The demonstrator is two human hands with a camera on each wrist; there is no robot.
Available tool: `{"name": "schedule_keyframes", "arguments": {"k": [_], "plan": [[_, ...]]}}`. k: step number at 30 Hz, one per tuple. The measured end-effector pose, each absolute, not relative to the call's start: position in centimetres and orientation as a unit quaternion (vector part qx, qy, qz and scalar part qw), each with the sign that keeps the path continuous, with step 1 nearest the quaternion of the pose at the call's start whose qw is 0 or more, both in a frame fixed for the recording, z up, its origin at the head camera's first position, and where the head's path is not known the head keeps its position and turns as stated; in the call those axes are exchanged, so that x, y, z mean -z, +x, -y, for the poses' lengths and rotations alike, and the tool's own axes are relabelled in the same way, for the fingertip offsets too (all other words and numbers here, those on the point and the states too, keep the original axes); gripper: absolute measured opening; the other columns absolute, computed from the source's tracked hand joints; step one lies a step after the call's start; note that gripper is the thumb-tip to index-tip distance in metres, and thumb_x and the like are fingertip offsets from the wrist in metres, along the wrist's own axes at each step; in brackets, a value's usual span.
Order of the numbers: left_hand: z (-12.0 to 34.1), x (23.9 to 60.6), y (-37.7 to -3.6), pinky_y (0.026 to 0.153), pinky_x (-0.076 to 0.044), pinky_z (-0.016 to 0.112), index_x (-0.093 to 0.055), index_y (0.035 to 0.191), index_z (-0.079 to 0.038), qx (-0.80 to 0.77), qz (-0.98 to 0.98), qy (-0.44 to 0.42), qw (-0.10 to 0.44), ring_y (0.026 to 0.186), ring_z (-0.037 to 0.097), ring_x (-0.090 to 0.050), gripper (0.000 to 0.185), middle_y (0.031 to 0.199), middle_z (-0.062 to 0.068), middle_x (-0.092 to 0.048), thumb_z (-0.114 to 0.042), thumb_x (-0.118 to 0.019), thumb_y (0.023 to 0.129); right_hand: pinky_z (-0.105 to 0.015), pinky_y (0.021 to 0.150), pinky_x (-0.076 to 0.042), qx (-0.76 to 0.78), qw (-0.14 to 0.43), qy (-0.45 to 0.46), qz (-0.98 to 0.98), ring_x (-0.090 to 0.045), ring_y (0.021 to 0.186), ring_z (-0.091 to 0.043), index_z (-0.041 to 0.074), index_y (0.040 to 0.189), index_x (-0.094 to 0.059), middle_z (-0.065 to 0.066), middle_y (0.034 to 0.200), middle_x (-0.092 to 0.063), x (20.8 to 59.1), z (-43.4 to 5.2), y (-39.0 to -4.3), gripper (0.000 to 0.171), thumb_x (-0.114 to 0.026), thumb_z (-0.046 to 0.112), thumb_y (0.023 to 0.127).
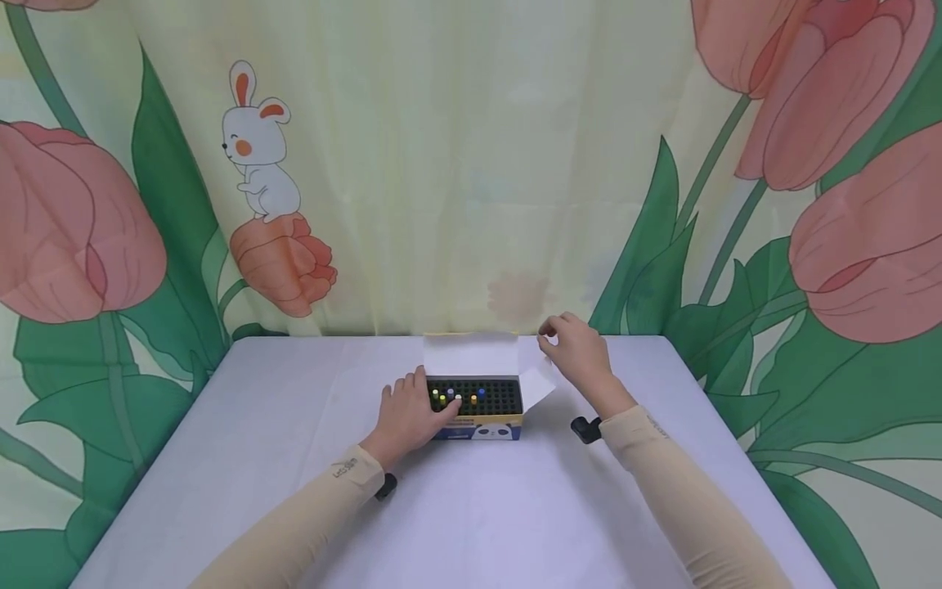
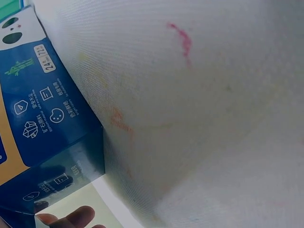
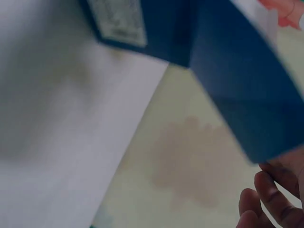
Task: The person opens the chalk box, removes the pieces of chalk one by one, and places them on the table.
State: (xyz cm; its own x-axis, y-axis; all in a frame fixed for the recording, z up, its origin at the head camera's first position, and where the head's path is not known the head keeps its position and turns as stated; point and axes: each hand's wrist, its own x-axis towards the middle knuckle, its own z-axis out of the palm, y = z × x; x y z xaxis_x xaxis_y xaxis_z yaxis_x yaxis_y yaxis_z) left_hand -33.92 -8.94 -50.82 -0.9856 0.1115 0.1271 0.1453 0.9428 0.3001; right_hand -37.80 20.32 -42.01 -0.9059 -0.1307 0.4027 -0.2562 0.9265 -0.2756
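An opened chalk box (image 1: 486, 430), blue and yellow with a panda face, stands on the white table. Inside, a black holder (image 1: 504, 397) with rows of holes carries several coloured sticks of chalk (image 1: 474, 399). My left hand (image 1: 407, 415) grips the box's left end, its thumb over the front rim. Its fingertips (image 2: 80, 217) show by the box's end in the left wrist view. My right hand (image 1: 581, 356) hovers above the right end flap (image 1: 536, 384), fingers bent. In the right wrist view its fingers (image 3: 273, 194) lie close to the blue flap's corner; contact is unclear.
The white lid (image 1: 471, 354) stands raised at the back of the box. White cloth covers the table (image 1: 471, 515), marked with faint chalk smudges (image 2: 184, 42). A tulip-and-rabbit curtain (image 1: 441, 164) hangs behind the table's far edge.
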Motion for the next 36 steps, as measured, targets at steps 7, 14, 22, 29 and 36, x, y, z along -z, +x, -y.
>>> {"name": "schedule_keyframes", "arguments": {"k": [7, 14, 22, 29, 36], "plan": [[9.2, 51.1, -33.9, 0.111, -0.037, 0.064, -0.036, 0.153, 0.008, 0.146, 0.983, -0.082, 0.074, 0.131, 0.043, -0.055, 0.094, 0.142, 0.027, -0.056, -0.068, -0.038, 0.099, -0.036, 0.066, -0.054, -0.161, 0.157, 0.137, 0.965, -0.068, 0.082, -0.02, 0.015, 0.105, -0.076, -0.002, 0.099, -0.072, 41.4, -16.7, -36.8, 0.014, -0.072, 0.025, 0.096], [9.2, 51.0, -34.0, 0.111, -0.036, 0.067, -0.039, 0.151, 0.008, 0.139, 0.983, -0.09, 0.082, 0.131, 0.042, -0.055, 0.069, 0.14, 0.026, -0.058, -0.043, -0.033, 0.105, -0.032, 0.058, -0.049, -0.093, 0.136, 0.159, 0.973, -0.064, 0.069, -0.015, 0.017, 0.104, -0.074, 0.003, 0.089, -0.073, 41.9, -15.4, -36.4, 0.015, -0.072, 0.029, 0.095], [9.4, 51.1, -33.8, 0.112, -0.036, 0.066, -0.038, 0.152, 0.008, 0.149, 0.981, -0.093, 0.079, 0.132, 0.043, -0.054, 0.078, 0.141, 0.027, -0.057, -0.052, -0.036, 0.104, -0.034, 0.063, -0.052, -0.073, 0.047, 0.154, 0.984, -0.062, 0.068, -0.013, 0.014, 0.105, -0.074, 0.001, 0.086, -0.074, 43.8, -15.0, -35.9, 0.02, -0.068, 0.031, 0.097], [9.3, 51.1, -33.8, 0.112, -0.036, 0.065, -0.036, 0.153, 0.009, 0.141, 0.983, -0.098, 0.064, 0.13, 0.043, -0.055, 0.096, 0.142, 0.028, -0.056, -0.07, -0.041, 0.098, -0.036, 0.075, -0.055, -0.132, 0.012, 0.168, 0.977, -0.065, 0.077, -0.013, 0.014, 0.106, -0.075, 0.001, 0.089, -0.074, 45.2, -14.2, -35.7, 0.022, -0.07, 0.033, 0.097], [9.4, 50.8, -33.9, 0.111, -0.037, 0.065, -0.035, 0.153, 0.008, 0.143, 0.983, -0.094, 0.058, 0.128, 0.042, -0.057, 0.108, 0.139, 0.027, -0.057, -0.077, -0.05, 0.089, -0.036, 0.073, -0.054, -0.134, 0.007, 0.218, 0.967, -0.063, 0.076, -0.011, 0.016, 0.1, -0.075, 0.006, 0.085, -0.071, 45.4, -14.5, -35.7, 0.019, -0.072, 0.034, 0.096]]}}
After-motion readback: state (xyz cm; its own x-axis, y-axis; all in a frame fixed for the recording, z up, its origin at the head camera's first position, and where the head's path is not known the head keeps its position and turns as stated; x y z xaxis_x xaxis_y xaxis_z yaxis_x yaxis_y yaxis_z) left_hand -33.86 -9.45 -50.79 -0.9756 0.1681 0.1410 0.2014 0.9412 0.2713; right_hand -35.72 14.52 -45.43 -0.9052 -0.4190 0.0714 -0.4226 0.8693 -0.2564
